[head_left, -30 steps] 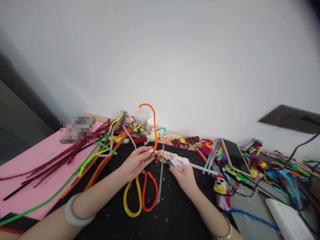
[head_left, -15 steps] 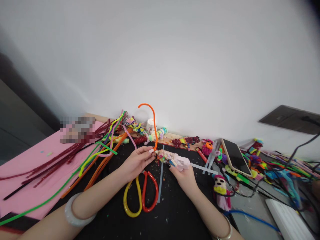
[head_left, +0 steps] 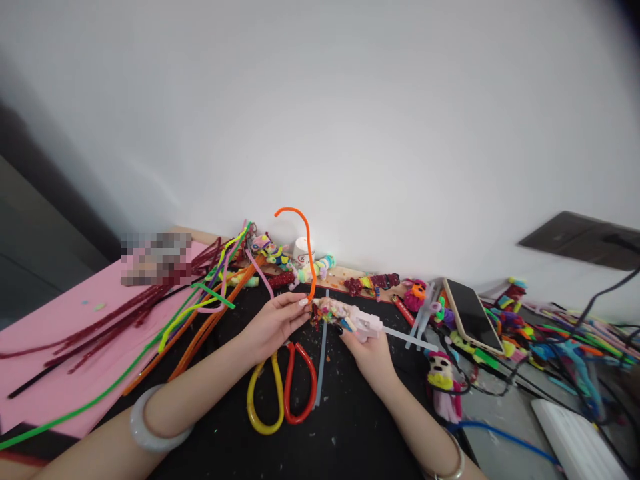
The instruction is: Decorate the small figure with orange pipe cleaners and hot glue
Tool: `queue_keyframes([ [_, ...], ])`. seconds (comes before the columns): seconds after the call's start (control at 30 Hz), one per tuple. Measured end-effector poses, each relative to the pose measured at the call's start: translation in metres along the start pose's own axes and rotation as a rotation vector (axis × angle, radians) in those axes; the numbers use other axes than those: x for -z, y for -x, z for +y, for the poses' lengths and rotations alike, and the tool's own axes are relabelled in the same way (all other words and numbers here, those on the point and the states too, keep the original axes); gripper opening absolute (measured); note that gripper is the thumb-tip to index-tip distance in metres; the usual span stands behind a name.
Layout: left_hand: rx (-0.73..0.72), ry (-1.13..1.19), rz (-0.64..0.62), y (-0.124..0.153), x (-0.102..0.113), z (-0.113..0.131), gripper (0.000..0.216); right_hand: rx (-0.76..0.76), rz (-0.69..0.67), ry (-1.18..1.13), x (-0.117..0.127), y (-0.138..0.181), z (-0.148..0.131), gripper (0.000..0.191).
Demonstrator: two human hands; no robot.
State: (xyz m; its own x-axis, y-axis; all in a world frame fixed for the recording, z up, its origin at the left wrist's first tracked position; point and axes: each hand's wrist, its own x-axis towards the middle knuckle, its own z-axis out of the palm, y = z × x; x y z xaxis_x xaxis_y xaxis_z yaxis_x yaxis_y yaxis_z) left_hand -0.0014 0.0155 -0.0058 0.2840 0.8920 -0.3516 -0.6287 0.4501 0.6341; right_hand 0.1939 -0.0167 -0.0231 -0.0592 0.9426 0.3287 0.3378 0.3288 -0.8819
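Between the fingertips of my left hand is the lower end of an orange pipe cleaner, which rises and hooks over to the left. My right hand is wrapped around a pale pink hot glue gun, its glue-crusted front pointing left at my left fingertips. A clear glue stick sticks out of its back. Whether the nozzle touches the pipe cleaner, I cannot tell. Scissors with one yellow and one red handle lie below my hands; their blades are hidden. Another glue stick lies beside them.
Pipe cleaners spread over a pink board on the left. Small fuzzy dolls and a paper cup line the wall. To the right are a phone, a doll, black cables and a white power strip.
The glue gun has shifted very slightly to the right, away from my left fingertips. My left hand and the orange pipe cleaner stay nearly in place.
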Motion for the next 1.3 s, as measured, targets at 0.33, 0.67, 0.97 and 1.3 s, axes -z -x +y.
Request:
queue_keyframes([
  [0.33,0.004,-0.004,-0.033,0.000,0.002,-0.001,0.012,-0.036,0.004,-0.028,-0.002,0.000,-0.002,0.032],
  [0.67,0.012,-0.009,-0.027,0.000,0.002,-0.001,0.012,-0.065,0.070,0.058,0.001,0.000,-0.004,0.023],
  [0.97,-0.011,-0.018,-0.035,0.001,0.001,0.000,0.013,-0.031,0.131,0.485,0.013,-0.003,-0.005,0.029],
  [1.3,-0.205,-0.101,0.018,0.000,0.002,0.001,0.016,-0.011,0.024,1.144,0.007,0.000,-0.009,0.047],
])
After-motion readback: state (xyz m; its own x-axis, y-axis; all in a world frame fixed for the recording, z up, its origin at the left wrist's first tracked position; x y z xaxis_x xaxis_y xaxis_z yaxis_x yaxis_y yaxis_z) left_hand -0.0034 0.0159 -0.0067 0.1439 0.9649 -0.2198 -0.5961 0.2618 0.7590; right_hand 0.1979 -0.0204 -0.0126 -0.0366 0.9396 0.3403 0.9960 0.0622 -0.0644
